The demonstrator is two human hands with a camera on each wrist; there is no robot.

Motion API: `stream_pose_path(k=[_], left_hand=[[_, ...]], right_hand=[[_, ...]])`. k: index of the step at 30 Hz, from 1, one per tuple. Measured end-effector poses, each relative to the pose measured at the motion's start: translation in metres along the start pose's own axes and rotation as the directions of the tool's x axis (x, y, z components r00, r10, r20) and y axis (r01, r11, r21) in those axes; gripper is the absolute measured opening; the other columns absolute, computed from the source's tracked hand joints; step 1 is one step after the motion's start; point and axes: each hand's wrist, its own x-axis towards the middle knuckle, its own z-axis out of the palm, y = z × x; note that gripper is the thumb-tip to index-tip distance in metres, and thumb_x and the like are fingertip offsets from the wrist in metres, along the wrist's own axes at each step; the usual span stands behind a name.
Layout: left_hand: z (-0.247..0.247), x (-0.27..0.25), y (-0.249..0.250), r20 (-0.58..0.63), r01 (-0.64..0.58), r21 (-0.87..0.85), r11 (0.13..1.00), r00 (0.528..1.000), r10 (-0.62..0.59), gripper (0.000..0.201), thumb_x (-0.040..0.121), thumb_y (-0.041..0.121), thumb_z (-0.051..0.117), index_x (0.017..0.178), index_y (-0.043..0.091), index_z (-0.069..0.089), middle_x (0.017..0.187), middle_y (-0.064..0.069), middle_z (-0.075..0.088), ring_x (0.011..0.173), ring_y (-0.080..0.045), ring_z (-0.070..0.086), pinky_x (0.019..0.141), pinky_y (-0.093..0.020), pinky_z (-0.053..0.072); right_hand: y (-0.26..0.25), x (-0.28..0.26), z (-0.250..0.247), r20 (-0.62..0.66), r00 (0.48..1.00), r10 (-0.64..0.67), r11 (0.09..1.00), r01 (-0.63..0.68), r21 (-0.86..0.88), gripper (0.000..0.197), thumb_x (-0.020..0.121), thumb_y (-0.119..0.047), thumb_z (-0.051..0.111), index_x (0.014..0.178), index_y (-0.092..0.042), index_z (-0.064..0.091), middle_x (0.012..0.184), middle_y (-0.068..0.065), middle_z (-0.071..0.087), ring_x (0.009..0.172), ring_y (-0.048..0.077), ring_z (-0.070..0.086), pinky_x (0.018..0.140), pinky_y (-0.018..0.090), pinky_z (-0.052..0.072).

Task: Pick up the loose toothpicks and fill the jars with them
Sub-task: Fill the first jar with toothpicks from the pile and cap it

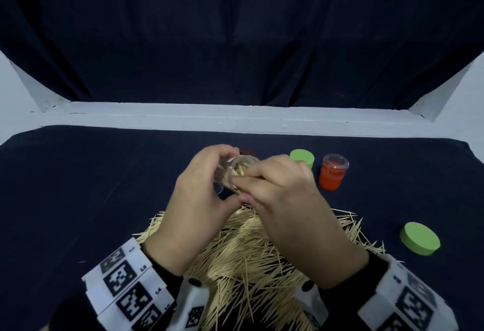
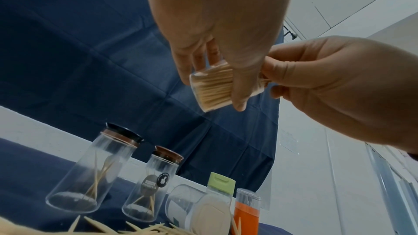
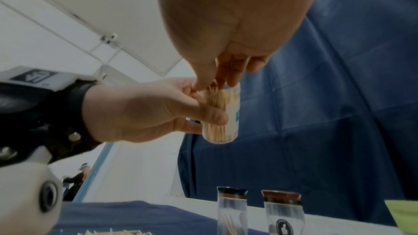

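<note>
My left hand (image 1: pixel 227 177) grips a small clear jar (image 1: pixel 243 167), packed with toothpicks, and holds it tilted above the table. In the left wrist view the jar (image 2: pixel 212 90) sits between thumb and fingers. My right hand (image 1: pixel 241 184) is at the jar's mouth. In the right wrist view its fingertips (image 3: pixel 226 79) pinch the ends of toothpicks (image 3: pixel 213 89) that stick out of the jar (image 3: pixel 224 113). A large pile of loose toothpicks (image 1: pixel 248 252) lies on the dark cloth under both hands.
An open orange jar (image 1: pixel 332 175) stands at the right, with a green lid (image 1: pixel 302 158) beside it and another green lid (image 1: pixel 419 237) nearer me. Two tall glass jars with brown lids (image 2: pixel 95 167) (image 2: pixel 153 181) hold a few toothpicks. A clear jar (image 2: pixel 181 203) lies on its side.
</note>
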Motion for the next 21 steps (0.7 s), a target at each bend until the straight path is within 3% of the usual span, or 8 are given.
stream_pose_path(k=[5,10,13,16,18,21], left_hand=[[-0.002,0.0,0.0,-0.018,-0.005,-0.024,1.0,1.0,0.004,0.059,0.063,0.014,0.085,0.109,0.031,0.052,0.113,0.013,0.059,0.104,-0.003,0.058,0.082,-0.008,0.046],[-0.001,0.002,0.002,-0.027,-0.018,-0.034,0.999,1.0,0.017,0.057,0.064,0.019,0.084,0.109,0.031,0.052,0.113,0.012,0.06,0.102,-0.006,0.059,0.082,-0.014,0.049],[-0.002,0.003,0.001,-0.022,-0.038,-0.008,0.999,0.999,0.038,0.056,0.064,0.016,0.084,0.109,0.027,0.054,0.113,0.011,0.06,0.103,-0.001,0.057,0.08,-0.008,0.046],[-0.002,0.002,0.0,0.005,-0.062,0.019,0.998,0.998,0.061,0.057,0.064,0.01,0.083,0.11,0.028,0.054,0.113,0.013,0.059,0.104,0.002,0.055,0.082,-0.006,0.042],[-0.001,0.0,0.0,0.007,-0.066,0.022,0.998,0.998,0.065,0.057,0.065,0.009,0.083,0.11,0.028,0.054,0.113,0.014,0.059,0.104,0.003,0.055,0.083,-0.006,0.042],[-0.002,0.0,-0.001,-0.01,-0.054,0.031,0.998,0.998,0.054,0.056,0.065,0.017,0.084,0.11,0.03,0.053,0.112,0.016,0.059,0.105,0.003,0.056,0.084,-0.007,0.043]], right_hand=[[0.006,-0.003,-0.012,-0.059,0.984,0.166,0.96,-0.148,0.239,0.01,0.083,-0.02,0.067,0.09,-0.017,0.074,0.087,-0.006,0.06,0.084,0.012,0.054,0.075,0.026,0.044],[0.005,-0.003,-0.011,-0.082,0.988,0.132,0.973,-0.114,0.201,0.014,0.078,-0.011,0.068,0.09,-0.014,0.075,0.085,-0.002,0.067,0.079,0.016,0.063,0.07,0.026,0.048],[-0.001,-0.002,-0.01,-0.07,0.993,0.096,0.981,-0.082,0.176,0.028,0.074,0.0,0.065,0.098,-0.01,0.074,0.091,0.001,0.069,0.082,0.019,0.064,0.068,0.028,0.056],[-0.006,0.0,-0.009,-0.06,0.995,0.075,0.975,-0.061,0.212,0.028,0.074,0.001,0.065,0.097,-0.012,0.073,0.095,-0.001,0.069,0.086,0.014,0.064,0.073,0.023,0.053],[-0.005,0.002,-0.011,-0.079,0.984,0.157,0.937,-0.124,0.326,0.018,0.077,-0.002,0.07,0.091,-0.014,0.074,0.092,-0.003,0.067,0.086,0.004,0.06,0.076,0.014,0.048],[-0.001,0.003,-0.014,-0.135,0.942,0.308,0.883,-0.23,0.408,0.008,0.077,-0.007,0.075,0.081,-0.014,0.073,0.087,-0.005,0.062,0.081,0.003,0.057,0.071,0.01,0.047]])
